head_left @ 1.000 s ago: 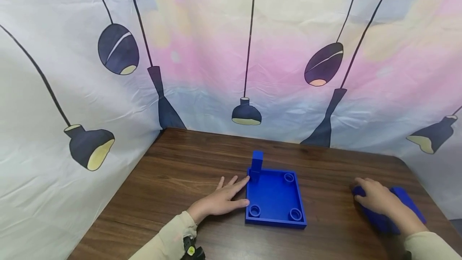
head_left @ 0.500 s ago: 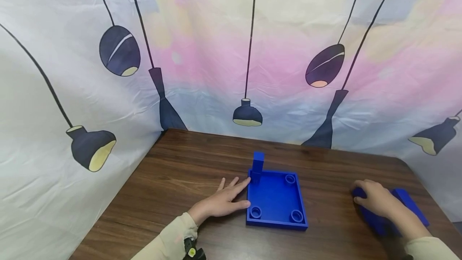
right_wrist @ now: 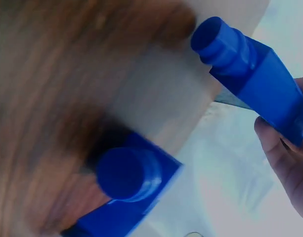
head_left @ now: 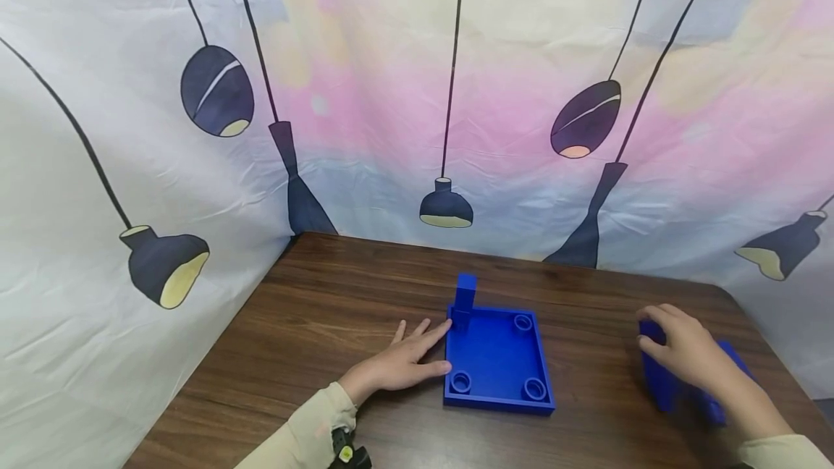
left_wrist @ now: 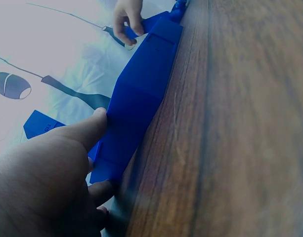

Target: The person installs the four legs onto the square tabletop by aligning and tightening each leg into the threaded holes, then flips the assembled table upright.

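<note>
"What do we see behind the counter (head_left: 326, 295)?"

"We see a wrinkled pale cloth (head_left: 365, 78) with pink, yellow and blue patches."

"And on it?"

"We find dark printed lamps (head_left: 589, 125) on black cords (head_left: 454, 56); the middle lamp (head_left: 446, 205) shows a yellowish underside, and the left oval lamp (head_left: 224, 96) bears a white streak."

"And the counter itself?"

"We see dark brown wood grain and a rounded far right corner."
</note>
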`<control>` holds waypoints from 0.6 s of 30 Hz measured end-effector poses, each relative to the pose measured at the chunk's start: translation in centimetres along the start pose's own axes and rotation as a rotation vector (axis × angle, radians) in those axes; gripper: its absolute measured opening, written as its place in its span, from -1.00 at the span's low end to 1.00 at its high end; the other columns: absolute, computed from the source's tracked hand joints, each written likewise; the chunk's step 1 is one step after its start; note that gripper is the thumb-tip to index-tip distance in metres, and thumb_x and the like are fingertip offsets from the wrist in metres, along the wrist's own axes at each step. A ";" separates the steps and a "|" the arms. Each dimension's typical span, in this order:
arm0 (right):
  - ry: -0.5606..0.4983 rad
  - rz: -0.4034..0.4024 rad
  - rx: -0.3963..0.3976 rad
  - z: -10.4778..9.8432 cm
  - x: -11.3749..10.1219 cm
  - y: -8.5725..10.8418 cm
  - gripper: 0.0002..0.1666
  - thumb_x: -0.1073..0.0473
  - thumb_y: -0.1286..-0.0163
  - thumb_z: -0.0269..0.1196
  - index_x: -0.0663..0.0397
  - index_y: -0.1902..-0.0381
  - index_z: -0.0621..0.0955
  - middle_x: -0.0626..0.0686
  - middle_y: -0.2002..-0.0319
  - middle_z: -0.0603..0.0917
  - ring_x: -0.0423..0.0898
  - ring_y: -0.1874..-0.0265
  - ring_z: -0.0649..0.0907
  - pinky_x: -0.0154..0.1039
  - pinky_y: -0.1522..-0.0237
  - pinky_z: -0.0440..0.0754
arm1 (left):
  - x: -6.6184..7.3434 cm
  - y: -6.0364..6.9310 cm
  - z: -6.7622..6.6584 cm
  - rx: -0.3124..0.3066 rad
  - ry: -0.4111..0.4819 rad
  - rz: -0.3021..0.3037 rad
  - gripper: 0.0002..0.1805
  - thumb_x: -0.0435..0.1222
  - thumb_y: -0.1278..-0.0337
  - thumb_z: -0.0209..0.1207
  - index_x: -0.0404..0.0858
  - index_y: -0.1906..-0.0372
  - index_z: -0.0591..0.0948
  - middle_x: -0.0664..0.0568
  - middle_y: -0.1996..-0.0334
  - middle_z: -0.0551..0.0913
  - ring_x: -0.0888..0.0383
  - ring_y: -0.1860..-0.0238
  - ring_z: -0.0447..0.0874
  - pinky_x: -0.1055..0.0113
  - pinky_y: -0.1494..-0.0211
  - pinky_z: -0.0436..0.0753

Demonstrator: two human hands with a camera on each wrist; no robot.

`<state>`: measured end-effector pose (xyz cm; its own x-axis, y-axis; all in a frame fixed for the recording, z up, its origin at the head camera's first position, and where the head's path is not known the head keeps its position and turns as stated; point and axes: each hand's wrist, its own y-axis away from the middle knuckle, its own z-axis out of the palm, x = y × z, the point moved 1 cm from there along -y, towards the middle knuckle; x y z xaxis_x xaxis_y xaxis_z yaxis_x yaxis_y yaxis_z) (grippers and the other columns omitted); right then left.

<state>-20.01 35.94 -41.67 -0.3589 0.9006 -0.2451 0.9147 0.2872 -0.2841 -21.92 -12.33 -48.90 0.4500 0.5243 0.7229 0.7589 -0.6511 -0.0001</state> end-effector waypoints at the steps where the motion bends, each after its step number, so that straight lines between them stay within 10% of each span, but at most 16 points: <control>1: -0.004 -0.012 0.024 -0.1 -0.3 0.0 -0.58 0.37 -0.23 0.49 0.37 -0.03 0.66 0.35 0.04 0.67 0.44 0.07 0.69 0.36 0.16 0.65 | 0.0 0.0 0.0 0.001 0.001 0.003 -0.03 0.40 -0.44 -0.02 0.08 -0.74 0.02 0.10 -0.68 0.10 -0.10 -0.71 -0.22 -0.22 -0.60 -0.53; 10: -0.012 -0.133 0.166 -1.1 -2.4 -0.3 -0.48 0.45 -0.12 0.52 0.29 -0.07 0.66 0.27 0.02 0.66 0.25 0.15 0.71 0.00 0.33 0.67 | -2.0 -0.7 0.6 0.011 0.002 0.031 -0.02 0.46 -0.39 -0.05 0.16 -0.74 0.00 0.15 -0.68 0.08 -0.08 -0.71 -0.25 -0.24 -0.58 -0.57; 18: 0.023 -0.237 0.269 -2.0 -4.7 -0.8 -0.35 0.46 0.01 0.58 0.20 -0.10 0.67 0.13 0.03 0.68 0.08 0.17 0.69 -0.14 0.37 0.59 | -0.6 -0.2 0.2 0.014 -0.014 0.020 -0.08 0.35 -0.49 -0.02 0.09 -0.74 0.01 0.10 -0.68 0.10 -0.11 -0.71 -0.21 -0.24 -0.60 -0.53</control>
<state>-18.65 32.19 -38.42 -0.5483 0.8271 -0.1236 0.7240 0.3955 -0.5652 -22.25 -12.41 -49.53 0.4719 0.5190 0.7127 0.7560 -0.6541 -0.0242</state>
